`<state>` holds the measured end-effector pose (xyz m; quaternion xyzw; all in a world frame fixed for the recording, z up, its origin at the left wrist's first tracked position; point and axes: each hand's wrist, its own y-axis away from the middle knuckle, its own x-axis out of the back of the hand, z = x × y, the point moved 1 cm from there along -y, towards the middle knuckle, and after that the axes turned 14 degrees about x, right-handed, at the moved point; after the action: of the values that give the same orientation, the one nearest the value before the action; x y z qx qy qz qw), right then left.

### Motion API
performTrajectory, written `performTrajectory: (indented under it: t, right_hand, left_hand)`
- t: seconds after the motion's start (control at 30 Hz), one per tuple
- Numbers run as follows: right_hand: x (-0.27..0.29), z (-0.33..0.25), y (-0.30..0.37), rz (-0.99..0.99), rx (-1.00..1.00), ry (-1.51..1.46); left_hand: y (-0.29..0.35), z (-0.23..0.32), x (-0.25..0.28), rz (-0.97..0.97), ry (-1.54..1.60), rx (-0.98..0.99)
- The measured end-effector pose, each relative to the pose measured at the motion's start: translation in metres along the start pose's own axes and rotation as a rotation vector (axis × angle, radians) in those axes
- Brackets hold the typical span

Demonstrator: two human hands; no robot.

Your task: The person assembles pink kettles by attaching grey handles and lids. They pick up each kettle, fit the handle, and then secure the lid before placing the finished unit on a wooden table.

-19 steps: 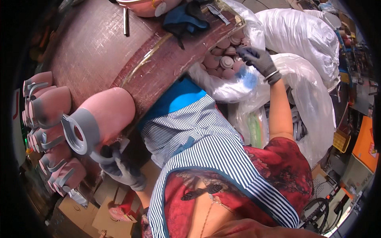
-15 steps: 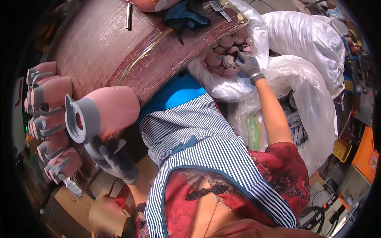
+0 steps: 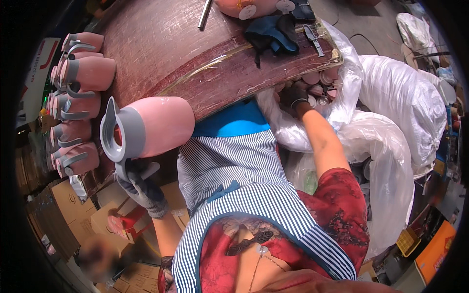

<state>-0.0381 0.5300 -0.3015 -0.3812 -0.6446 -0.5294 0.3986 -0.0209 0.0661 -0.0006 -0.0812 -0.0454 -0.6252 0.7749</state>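
Observation:
A pink vacuum jug (image 3: 163,122) with a grey spout collar lies on its side at the near edge of the table. My left hand (image 3: 142,189), in a dark glove, is closed round its grey handle, and a pale flat part shows by the fingers. My right hand (image 3: 294,95), also gloved, reaches down into a white plastic bag of pink lids (image 3: 316,90) beyond the table's edge. Shade and the lids hide its fingers, so I cannot tell whether it holds one.
Several more pink jugs (image 3: 90,73) lie along the left of the reddish table (image 3: 146,53). A blue-and-black cloth item (image 3: 273,34), a metal tube (image 3: 205,14) and a small grey tool (image 3: 314,41) rest farther back. Large white sacks (image 3: 398,102) crowd the right; cardboard boxes (image 3: 73,205) stand lower left.
The view has shifted, so the table and bags sit farther right. My right hand has gone deeper among the lids, into shade. My left hand still grips the jug's handle.

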Motion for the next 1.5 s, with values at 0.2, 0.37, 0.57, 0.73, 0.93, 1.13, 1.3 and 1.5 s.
performTrajectory:
  t: [0.2, 0.37, 0.57, 0.73, 0.93, 1.13, 1.3, 1.5]
  right_hand:
    - [-0.016, 0.121, 0.057, 0.346, 0.032, -0.088]
    - [0.194, -0.025, 0.188, 0.864, 0.203, -1.299]
    - [0.289, -0.169, 0.171, 0.946, 1.102, -0.369]
    - [0.294, -0.194, 0.164, 0.296, 1.082, -1.315]
    - [0.318, -0.239, 0.16, 0.399, 1.216, -0.365]
    - [0.315, -0.245, 0.158, 0.424, 1.338, -0.339]
    - [0.317, -0.248, 0.156, 0.32, 1.362, -0.362]
    - [0.269, -0.23, 0.154, 0.363, 0.894, -0.387]
  left_hand:
    - [-0.017, 0.026, 0.0, -0.099, 0.161, -0.027]
    - [0.018, 0.065, 0.008, -0.19, -0.05, 0.259]
    - [0.019, 0.041, -0.009, -0.741, 0.151, 0.321]
    - [0.03, 0.036, 0.006, -0.759, 0.091, 0.187]
    - [0.035, 0.031, 0.013, -0.787, 0.139, 0.183]
    - [0.025, 0.025, 0.016, -0.863, 0.139, 0.185]
    - [0.026, 0.018, 0.012, -0.885, 0.139, 0.147]
    - [0.049, 0.027, -0.003, -0.585, -0.181, 0.071]
